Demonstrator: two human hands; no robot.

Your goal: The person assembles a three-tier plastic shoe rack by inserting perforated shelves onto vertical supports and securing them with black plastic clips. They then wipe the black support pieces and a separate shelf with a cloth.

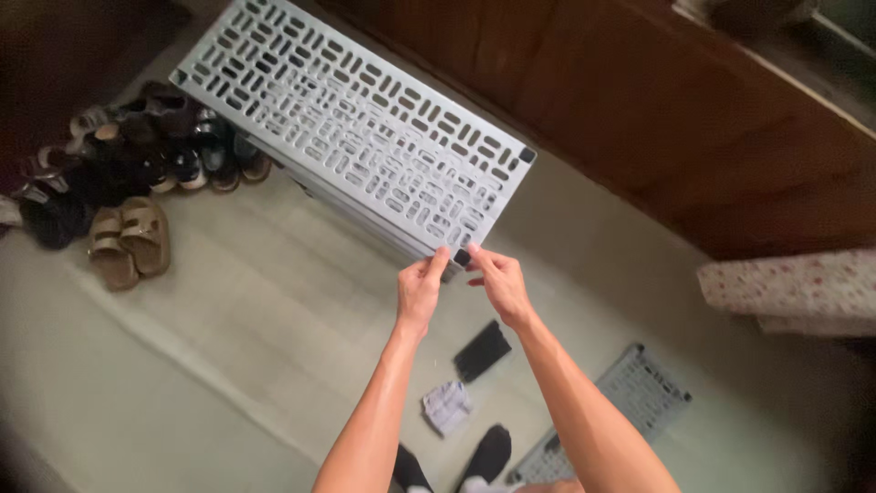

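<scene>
A grey plastic rack with a slotted top shelf (356,119) stands on the floor in front of me. Both my hands meet at its nearest corner, where a small black corner cap (462,257) sits. My left hand (422,285) pinches the shelf edge beside the cap. My right hand (497,278) has its fingertips on the cap itself. More shelves of the rack show stacked under the top one.
A pile of shoes and tan sandals (128,239) lies at the left. On the floor near my feet lie a black flat object (483,351), a crumpled packet (447,405) and another grey slotted panel (630,402). A wooden wall (657,100) runs behind.
</scene>
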